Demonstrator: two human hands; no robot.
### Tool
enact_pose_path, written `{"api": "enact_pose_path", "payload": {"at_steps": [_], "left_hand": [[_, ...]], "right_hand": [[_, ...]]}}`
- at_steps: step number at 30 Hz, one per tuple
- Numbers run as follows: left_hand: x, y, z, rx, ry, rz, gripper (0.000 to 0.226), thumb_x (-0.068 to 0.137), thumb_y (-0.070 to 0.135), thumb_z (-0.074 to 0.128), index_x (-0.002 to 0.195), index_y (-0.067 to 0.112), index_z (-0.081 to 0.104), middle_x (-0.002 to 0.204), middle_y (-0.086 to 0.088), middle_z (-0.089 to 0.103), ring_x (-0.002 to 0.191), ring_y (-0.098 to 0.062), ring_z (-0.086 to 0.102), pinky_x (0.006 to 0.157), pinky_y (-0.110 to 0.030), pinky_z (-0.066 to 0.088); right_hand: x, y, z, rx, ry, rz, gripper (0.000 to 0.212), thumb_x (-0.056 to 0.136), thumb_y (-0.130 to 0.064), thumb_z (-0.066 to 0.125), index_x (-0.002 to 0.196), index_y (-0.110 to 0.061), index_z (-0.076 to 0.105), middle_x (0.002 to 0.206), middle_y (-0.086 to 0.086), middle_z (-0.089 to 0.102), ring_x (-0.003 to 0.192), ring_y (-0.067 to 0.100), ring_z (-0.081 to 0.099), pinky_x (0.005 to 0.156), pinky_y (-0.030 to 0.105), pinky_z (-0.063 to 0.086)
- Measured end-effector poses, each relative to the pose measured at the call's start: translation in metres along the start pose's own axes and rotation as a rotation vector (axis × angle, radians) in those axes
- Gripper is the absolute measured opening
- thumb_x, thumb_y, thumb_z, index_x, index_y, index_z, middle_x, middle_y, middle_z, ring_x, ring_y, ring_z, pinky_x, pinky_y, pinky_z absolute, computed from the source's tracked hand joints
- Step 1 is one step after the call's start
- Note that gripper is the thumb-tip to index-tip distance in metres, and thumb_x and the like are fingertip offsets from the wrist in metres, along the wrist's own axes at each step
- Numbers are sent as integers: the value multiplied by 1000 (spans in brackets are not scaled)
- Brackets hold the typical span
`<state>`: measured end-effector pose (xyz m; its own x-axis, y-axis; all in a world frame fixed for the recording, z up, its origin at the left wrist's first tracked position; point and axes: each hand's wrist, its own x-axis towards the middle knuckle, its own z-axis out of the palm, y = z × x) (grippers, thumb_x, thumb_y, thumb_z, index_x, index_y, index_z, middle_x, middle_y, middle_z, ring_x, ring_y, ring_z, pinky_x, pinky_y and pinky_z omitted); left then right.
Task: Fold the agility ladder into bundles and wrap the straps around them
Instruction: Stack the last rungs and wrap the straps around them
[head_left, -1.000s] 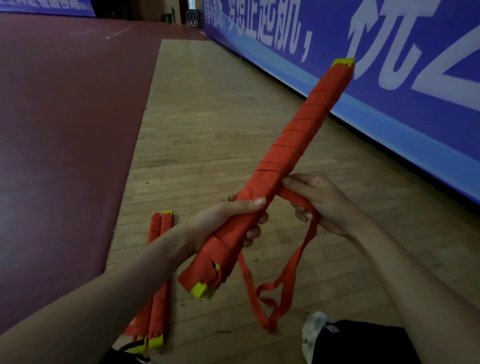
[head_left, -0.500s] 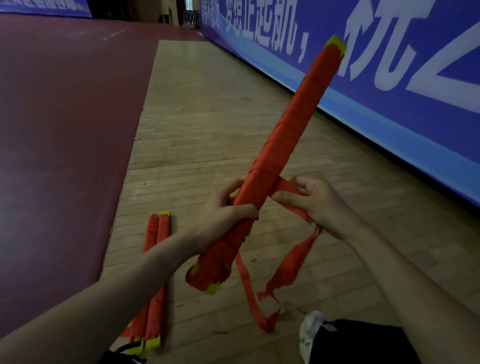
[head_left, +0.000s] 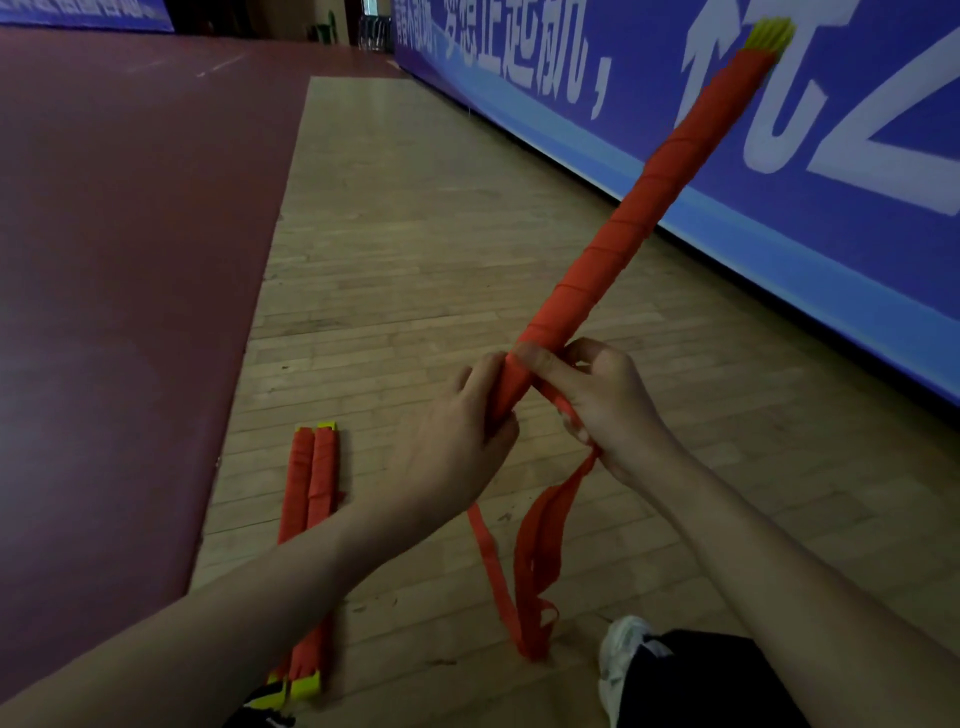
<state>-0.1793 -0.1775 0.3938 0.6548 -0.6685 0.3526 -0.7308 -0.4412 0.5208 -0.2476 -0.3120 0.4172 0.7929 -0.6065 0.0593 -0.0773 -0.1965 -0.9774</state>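
Here, nearest the viewer, a white shoe (head_left: 621, 660) rests on the wooden floor (head_left: 415, 249), where two wrapped bundles (head_left: 309, 525) lie side by side, touching, long axes running away from the viewer. Above them, the left hand (head_left: 457, 447) is clenched around the lower part of a third bundle (head_left: 623, 234); the right hand (head_left: 605, 400) pinches one loose strap (head_left: 535, 551) against it. This bundle tilts up and rightward, its yellow end towards the blue banner (head_left: 857, 218).

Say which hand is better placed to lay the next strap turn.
Right. The right hand already pinches the loose red fabric strap beside the long red wrapped ladder bundle, while the left hand grips and steadies that bundle.
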Motion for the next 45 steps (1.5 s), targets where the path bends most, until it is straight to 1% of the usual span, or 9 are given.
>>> {"api": "enact_pose_path", "payload": {"at_steps": [3,6,9,13,17,23,30,40,45], "left_hand": [[-3,-3,0,132,55,131,56,95,30,51,143,25,24,115,-2,49,87,-22,57,64,-33,45],[-5,-6,3,176,61,240,56,92,34,57,138,22,26,108,-5,49,82,-20,57,60,-32,44],[1,1,-7,-174,-87,74,59,89,48,58,138,27,32,118,3,46,97,-9,52,77,-24,42],[15,5,-27,-761,-380,-250,43,85,37,64,123,19,51,107,-5,64,82,-10,67,67,-23,55],[10,-4,-29,-1101,-690,-293,46,80,34,70,122,20,56,103,-13,70,79,-27,69,66,-35,57],[5,-16,-19,-1430,-932,-282,77,61,32,86,121,8,45,85,-10,67,63,-21,64,61,-33,56],[9,-10,-23,-1259,-728,-276,13,76,10,69,83,18,60,72,-7,56,54,-19,54,53,-27,47],[9,-9,-20,-1167,-520,-375,19,79,3,67,93,11,56,69,-11,56,50,-21,53,50,-27,44],[9,-8,-19,-1152,-492,-372,17,81,4,64,94,11,55,69,-10,57,52,-22,53,50,-27,45]], "right_hand": [[-4,-2,-1,28,-7,-8,53,67,-59,71,84,-9,64,43,-7,46,33,4,38,36,21,28],[-6,-1,1,96,-10,12,39,72,-49,75,78,-12,62,46,-5,47,35,6,37,36,20,28],[-5,-2,-2,191,-13,21,26,78,-35,76,82,-13,63,50,-7,51,38,6,37,35,20,28],[-5,-7,-13,255,-98,-3,35,71,-34,77,89,-9,63,59,2,51,39,8,34,33,19,26],[-7,-9,-18,286,-203,-82,32,66,-33,76,85,-11,61,62,6,52,38,8,33,32,18,24],[-8,-14,-16,326,-289,-168,26,73,-23,70,89,-9,55,53,-9,54,32,3,34,32,16,23],[4,-11,-29,286,-311,-40,29,66,-24,73,89,-10,64,56,0,48,39,5,34,35,15,27],[0,0,-43,-24,-500,128,25,96,-25,50,97,-8,68,75,5,72,41,5,49,42,17,39],[0,1,-37,-53,-397,136,11,90,-15,63,91,-6,69,72,7,71,51,11,60,48,22,50]]}}
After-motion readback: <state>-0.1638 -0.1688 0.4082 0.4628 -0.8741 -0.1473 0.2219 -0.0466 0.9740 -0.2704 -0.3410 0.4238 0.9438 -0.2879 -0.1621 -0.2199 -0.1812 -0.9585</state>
